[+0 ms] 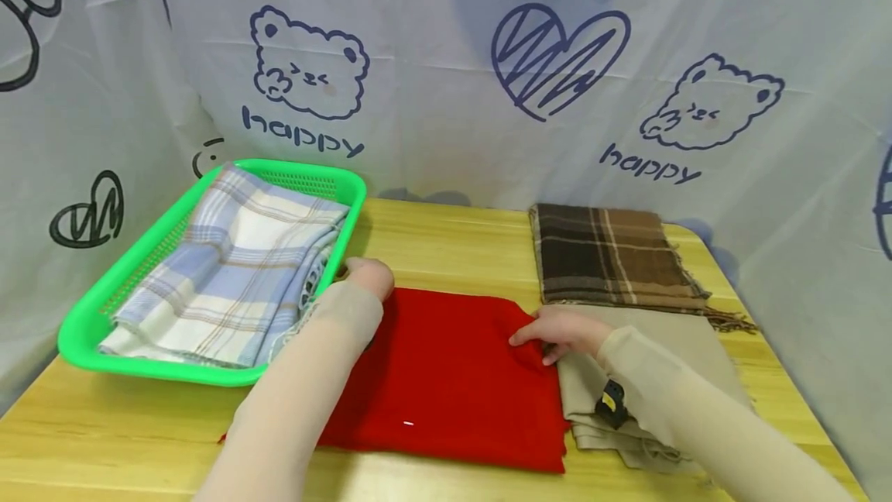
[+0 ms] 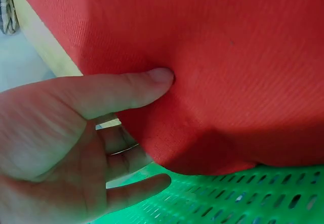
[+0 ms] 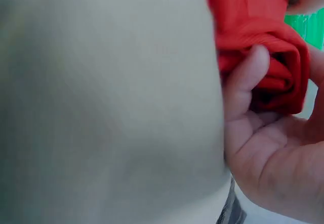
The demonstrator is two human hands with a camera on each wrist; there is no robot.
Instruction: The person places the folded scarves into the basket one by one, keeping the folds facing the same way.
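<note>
A folded red scarf (image 1: pixel 453 378) lies on the wooden table between both hands. At its far left corner, beside a green basket, my left hand (image 1: pixel 369 277) pinches the fabric. The left wrist view shows the thumb on top of the red cloth (image 2: pixel 228 47), with the other fingers partly hidden beneath it. My right hand (image 1: pixel 564 329) grips the scarf's far right corner. In the right wrist view, its fingers curl round the layered red folds (image 3: pixel 278 67). A folded beige scarf (image 1: pixel 669 339) lies right beside that hand, partly covered by the right forearm.
The green basket (image 1: pixel 156 369) stands at the left, holding a blue and white plaid scarf (image 1: pixel 244 246). A folded brown plaid scarf (image 1: pixel 606 254) with fringe lies at the back right. Behind the table hangs a white printed curtain (image 1: pixel 432 99).
</note>
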